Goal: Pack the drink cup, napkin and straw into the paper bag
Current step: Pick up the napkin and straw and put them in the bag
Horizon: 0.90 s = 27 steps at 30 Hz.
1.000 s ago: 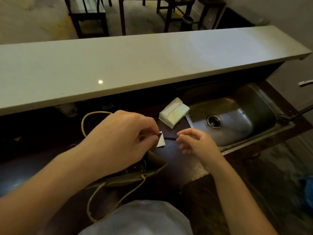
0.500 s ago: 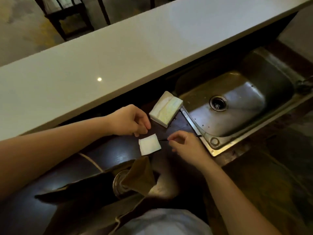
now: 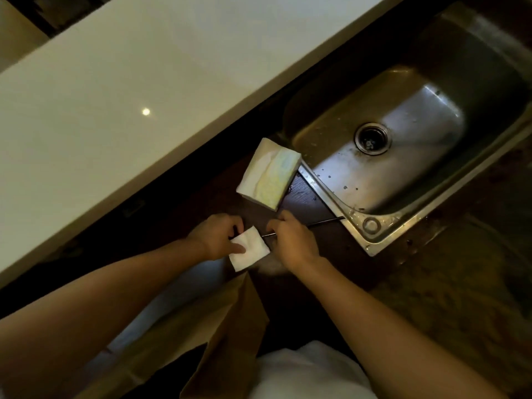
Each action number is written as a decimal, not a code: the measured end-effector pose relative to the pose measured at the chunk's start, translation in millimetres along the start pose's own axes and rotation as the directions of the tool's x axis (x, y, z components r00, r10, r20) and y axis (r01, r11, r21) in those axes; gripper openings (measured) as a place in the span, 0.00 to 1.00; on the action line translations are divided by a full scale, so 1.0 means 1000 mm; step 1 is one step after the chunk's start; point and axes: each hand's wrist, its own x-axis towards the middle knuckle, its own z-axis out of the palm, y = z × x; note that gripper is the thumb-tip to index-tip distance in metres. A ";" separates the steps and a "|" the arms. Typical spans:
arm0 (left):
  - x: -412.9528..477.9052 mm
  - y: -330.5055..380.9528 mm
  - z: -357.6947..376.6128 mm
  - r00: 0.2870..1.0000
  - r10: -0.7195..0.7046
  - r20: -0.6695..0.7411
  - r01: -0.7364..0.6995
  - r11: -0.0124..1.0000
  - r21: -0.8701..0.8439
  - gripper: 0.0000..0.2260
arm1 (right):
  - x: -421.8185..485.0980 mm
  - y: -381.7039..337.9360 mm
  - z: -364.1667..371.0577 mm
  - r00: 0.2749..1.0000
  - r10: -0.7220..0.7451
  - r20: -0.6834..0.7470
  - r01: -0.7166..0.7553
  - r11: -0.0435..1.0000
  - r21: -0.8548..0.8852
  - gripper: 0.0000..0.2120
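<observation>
Left hand [image 3: 214, 236] fingers pinch the napkin [image 3: 249, 252]; right hand [image 3: 292, 240] fingers curl around the straw [image 3: 325, 223].

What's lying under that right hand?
A thin dark straw passes under the right hand, its ends showing either side, one touching the napkin. The covered middle is hidden.

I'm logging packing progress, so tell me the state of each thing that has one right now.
paper bag: open, near the person
napkin: folded, outside bag, in left hand
straw: on counter, outside bag, under right hand
tissue pack: on counter beside sink
sink: wet, no dishes
</observation>
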 end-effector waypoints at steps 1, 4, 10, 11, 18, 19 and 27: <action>0.002 -0.001 0.003 1.000 0.010 0.007 -0.010 1.000 0.003 0.17 | 0.002 -0.001 0.001 1.000 0.008 -0.016 -0.008 1.000 -0.005 0.09; 0.006 -0.003 0.013 1.000 0.027 0.013 -0.027 0.998 0.049 0.11 | 0.008 -0.004 0.003 1.000 0.031 -0.003 -0.031 0.999 -0.009 0.08; -0.004 -0.012 0.008 1.000 -0.001 -0.015 0.000 0.994 -0.111 0.06 | 0.007 -0.014 -0.007 0.995 -0.023 0.100 0.027 0.999 -0.034 0.11; -0.009 -0.013 0.006 1.000 -0.002 -0.009 0.000 0.988 -0.156 0.09 | 0.005 -0.017 -0.010 0.995 -0.031 0.096 0.033 0.999 -0.016 0.11; -0.068 -0.018 -0.030 0.999 -0.010 -0.052 -0.012 0.920 -0.392 0.13 | -0.019 -0.059 -0.045 0.986 -0.167 -0.019 0.168 0.964 0.204 0.09; -0.080 -0.018 -0.037 0.997 -0.001 -0.078 -0.033 0.898 -0.438 0.10 | -0.026 -0.068 -0.053 0.981 -0.193 -0.033 0.195 0.953 0.230 0.09; -0.207 -0.014 -0.085 0.954 -0.015 -0.300 -0.225 0.624 -0.748 0.05 | -0.100 -0.141 -0.121 0.952 -0.267 -0.148 0.301 0.733 0.610 0.09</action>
